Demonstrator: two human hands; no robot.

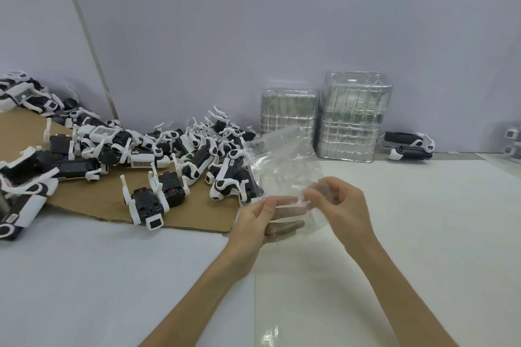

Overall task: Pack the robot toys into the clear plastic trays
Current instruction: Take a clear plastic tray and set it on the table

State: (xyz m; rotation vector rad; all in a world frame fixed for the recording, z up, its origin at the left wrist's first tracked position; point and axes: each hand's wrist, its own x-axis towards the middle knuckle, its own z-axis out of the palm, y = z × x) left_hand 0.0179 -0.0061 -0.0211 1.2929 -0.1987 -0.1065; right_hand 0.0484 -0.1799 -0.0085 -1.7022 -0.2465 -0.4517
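Observation:
A clear plastic tray (282, 160) is held up above the white table, tilted, in the middle of the view. My left hand (258, 220) grips its lower left edge, with fingers showing through the plastic. My right hand (338, 203) pinches the lower right edge. Several black-and-white robot toys (197, 155) lie heaped on brown cardboard (95, 194) to the left. One robot toy (149, 203) lies apart at the cardboard's front edge.
Two stacks of clear trays (352, 118) stand against the back wall, the right one taller. Two more robot toys (408, 144) lie right of the stacks. A white sheet (394, 234) covers the table on the right.

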